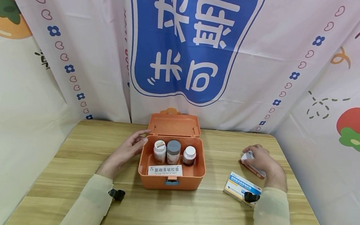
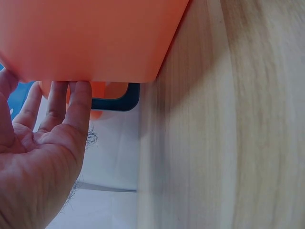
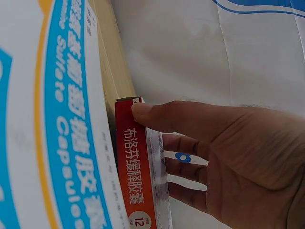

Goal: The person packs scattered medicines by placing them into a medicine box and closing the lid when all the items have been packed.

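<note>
An orange lidded box [image 1: 172, 182] stands on the table with its lid [image 1: 174, 125] raised at the back. Inside are three medicine bottles, one grey-capped [image 1: 173, 148] between two white-capped ones, and a white medicine carton [image 1: 165, 169] along the front. My left hand [image 1: 129, 151] rests at the box's back left corner, its fingers fairly straight against the orange wall in the left wrist view. At the right, my right hand [image 1: 262, 160] pinches a red and white medicine box [image 3: 136, 164], thumb on its near edge and fingers behind. A larger blue and white medicine carton [image 1: 239, 186] lies closer to me.
The wooden table [image 1: 172, 216] ends at a printed cloth backdrop [image 1: 247, 96] behind the orange box. Cloth walls also rise at both sides. A blue handle [image 2: 124, 101] juts from the box in the left wrist view.
</note>
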A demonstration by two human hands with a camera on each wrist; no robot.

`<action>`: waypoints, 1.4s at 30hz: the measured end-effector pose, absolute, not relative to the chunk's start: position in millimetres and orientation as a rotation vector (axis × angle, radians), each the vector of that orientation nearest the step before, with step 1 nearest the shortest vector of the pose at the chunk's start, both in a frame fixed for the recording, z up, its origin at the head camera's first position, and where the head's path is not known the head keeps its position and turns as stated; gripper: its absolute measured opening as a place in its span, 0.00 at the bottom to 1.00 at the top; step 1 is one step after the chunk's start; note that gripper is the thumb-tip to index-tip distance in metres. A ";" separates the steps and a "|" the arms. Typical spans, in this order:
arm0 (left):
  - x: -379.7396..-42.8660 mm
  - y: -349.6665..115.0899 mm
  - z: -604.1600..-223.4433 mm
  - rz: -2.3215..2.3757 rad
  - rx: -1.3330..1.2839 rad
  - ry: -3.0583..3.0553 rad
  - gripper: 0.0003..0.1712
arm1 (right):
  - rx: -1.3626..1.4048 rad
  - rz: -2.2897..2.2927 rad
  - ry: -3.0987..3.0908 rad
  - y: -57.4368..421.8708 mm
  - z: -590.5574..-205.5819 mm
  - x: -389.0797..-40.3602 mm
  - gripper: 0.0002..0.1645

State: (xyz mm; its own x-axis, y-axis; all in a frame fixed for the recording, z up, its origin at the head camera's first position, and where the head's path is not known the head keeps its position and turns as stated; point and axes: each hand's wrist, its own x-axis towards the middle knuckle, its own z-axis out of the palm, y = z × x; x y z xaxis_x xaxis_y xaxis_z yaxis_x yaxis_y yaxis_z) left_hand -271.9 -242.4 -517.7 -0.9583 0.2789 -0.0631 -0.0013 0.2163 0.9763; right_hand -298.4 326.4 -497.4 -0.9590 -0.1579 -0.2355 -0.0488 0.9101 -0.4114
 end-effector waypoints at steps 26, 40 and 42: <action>-273.4 -242.5 -518.4 1.817 0.256 2.263 0.35 | -0.136 -0.552 2.807 333.8 -490.3 -292.6 0.43; -272.5 -242.2 -517.9 1.823 0.268 2.269 0.35 | -0.261 -0.696 2.886 319.2 -479.2 -296.3 0.41; -272.4 -242.0 -518.0 1.824 0.279 2.275 0.35 | -0.269 -0.717 2.887 315.2 -476.3 -296.5 0.41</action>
State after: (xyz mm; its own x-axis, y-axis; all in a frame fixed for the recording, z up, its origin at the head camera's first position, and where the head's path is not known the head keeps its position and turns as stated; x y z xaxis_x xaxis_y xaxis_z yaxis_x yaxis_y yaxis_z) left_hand -272.4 -242.0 -518.0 -0.9596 0.2776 -0.0462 0.0153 0.2153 0.9764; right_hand -296.5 315.2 -476.3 -0.9718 -0.2102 -0.1065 -0.1360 0.8694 -0.4750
